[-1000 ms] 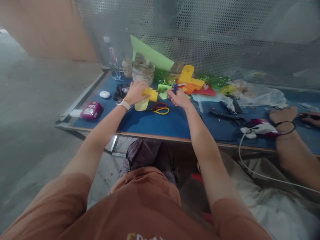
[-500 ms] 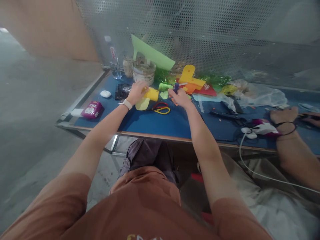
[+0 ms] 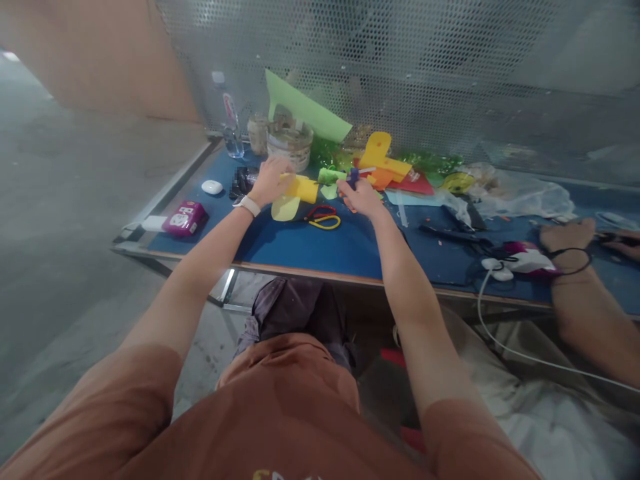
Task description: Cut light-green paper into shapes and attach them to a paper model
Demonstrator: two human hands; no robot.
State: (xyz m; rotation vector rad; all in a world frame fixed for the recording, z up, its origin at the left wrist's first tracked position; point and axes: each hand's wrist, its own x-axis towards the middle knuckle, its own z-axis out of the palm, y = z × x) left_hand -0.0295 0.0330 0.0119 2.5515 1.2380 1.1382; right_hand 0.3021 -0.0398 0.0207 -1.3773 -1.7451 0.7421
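My left hand (image 3: pixel 269 180) is closed on the left end of a rolled yellow foam piece (image 3: pixel 303 189), held just above the blue table (image 3: pixel 310 243). A pale yellow cut-out (image 3: pixel 284 209) lies under it. My right hand (image 3: pixel 359 194) is closed round a small blue and white tool (image 3: pixel 354 175) that points toward the roll. A short green roll (image 3: pixel 329 175) sits between my two hands. Red and yellow scissors (image 3: pixel 323 217) lie on the table just in front of them.
Behind stand a white tub (image 3: pixel 289 143), a jar, a water bottle (image 3: pixel 231 127), a green sheet (image 3: pixel 305 110) and yellow, orange and red foam pieces (image 3: pixel 383 163). A pink box (image 3: pixel 184 219) lies left. Another person's forearm (image 3: pixel 583 280), cables and a glue gun lie right.
My left hand has shifted slightly up and back along the yellow roll, which now lies flatter. My right hand has barely moved.
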